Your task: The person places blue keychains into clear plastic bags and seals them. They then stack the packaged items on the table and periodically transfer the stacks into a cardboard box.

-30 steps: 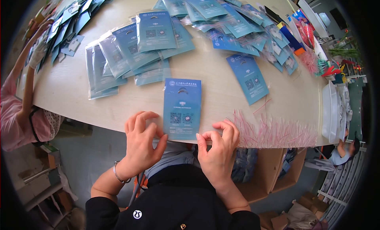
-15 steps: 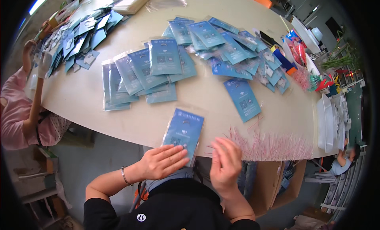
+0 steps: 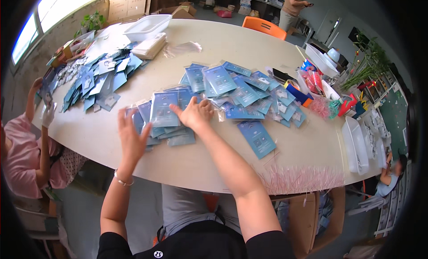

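Observation:
My left hand (image 3: pixel 133 136) has its fingers spread and holds nothing, at the left edge of a pile of blue card packets (image 3: pixel 182 137) in clear sleeves. My right hand (image 3: pixel 195 114) is over the right part of that pile, thumb stretched out to the left and fingers slightly bent; nothing shows gripped in it. Between the hands a blue packet (image 3: pixel 165 110) lies on top, its upper part facing away from me. To the right spreads a larger heap of similar packets (image 3: pixel 245 92), and a single packet (image 3: pixel 257 138) lies in front of it.
Thin pink-and-white ties (image 3: pixel 303 176) lie along the table's near right edge. A tape dispenser (image 3: pixel 298 93) and a white tray (image 3: pixel 355 143) are on the right. Loose blue cards (image 3: pixel 100 78) lie at the left, where a person in pink (image 3: pixel 31 152) works. An orange chair (image 3: pixel 265 27) stands behind.
Both hands have moved forward from the table's near edge to the left pile. The packet under my left hand is gone from the edge. The view now takes in more of the room.

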Motion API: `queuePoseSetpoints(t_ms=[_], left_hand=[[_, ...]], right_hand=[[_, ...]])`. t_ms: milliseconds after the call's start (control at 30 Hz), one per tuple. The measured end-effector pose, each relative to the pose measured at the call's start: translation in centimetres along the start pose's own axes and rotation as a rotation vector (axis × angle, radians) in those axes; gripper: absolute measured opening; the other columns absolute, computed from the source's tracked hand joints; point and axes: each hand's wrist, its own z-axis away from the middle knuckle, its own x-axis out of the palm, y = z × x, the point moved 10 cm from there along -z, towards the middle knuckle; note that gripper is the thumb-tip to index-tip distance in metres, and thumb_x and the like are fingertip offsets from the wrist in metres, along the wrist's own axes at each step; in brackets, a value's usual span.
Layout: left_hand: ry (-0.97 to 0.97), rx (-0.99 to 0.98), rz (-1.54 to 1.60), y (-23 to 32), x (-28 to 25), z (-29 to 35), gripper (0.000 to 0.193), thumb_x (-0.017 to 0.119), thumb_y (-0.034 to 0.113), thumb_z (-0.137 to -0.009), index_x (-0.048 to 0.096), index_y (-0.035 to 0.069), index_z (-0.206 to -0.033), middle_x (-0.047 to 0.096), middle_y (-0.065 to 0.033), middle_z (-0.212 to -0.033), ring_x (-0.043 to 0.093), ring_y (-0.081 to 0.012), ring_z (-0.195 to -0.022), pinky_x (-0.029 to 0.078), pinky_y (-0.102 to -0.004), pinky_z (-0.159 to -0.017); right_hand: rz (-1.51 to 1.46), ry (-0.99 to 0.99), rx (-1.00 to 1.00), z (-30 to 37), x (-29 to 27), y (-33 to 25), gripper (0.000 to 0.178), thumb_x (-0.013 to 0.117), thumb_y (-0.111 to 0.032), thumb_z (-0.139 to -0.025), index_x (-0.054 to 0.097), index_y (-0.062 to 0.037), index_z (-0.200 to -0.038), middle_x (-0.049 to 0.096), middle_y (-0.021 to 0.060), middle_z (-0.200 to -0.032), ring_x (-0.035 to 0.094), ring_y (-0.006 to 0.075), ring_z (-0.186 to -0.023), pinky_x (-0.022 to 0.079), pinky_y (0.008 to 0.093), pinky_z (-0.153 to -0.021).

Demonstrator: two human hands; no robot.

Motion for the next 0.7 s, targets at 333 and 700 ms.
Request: queuePoseSetpoints(t_ms=[333, 700], left_hand=[[-0.492, -0.849, 1.124, -6.9, 5.0, 2.4, 0.042, 0.078, 0.016, -0.083, 0.061, -0.005, -0.115, 0.068, -0.0131, -0.105, 0.068, -0.0219, -0.09, 0.057, -0.0331, -0.08], [-0.501, -1.062, 1.262, -3.9, 4.0, 7.8, 0.04, 0.07, 0.004, -0.086, 0.057, -0.003, -0.123, 0.067, -0.015, -0.11, 0.068, -0.0244, -0.096, 0.058, -0.037, -0.085]], right_hand=[[-0.148, -0.095, -0.099, 5.9, 2.8, -4.5, 0.105, 0.077, -0.074, -0.064, 0.046, -0.0019, -0.135, 0.049, 0.0249, -0.133, 0.048, 0.0366, -0.125, 0.047, 0.0486, -0.097], [-0.262, -0.256, -0.03, 7.5, 3.7, -1.1, 0.115, 0.083, -0.07, -0.057, 0.047, 0.0077, -0.134, 0.053, 0.0237, -0.133, 0.051, 0.0358, -0.125, 0.046, 0.0436, -0.103]])
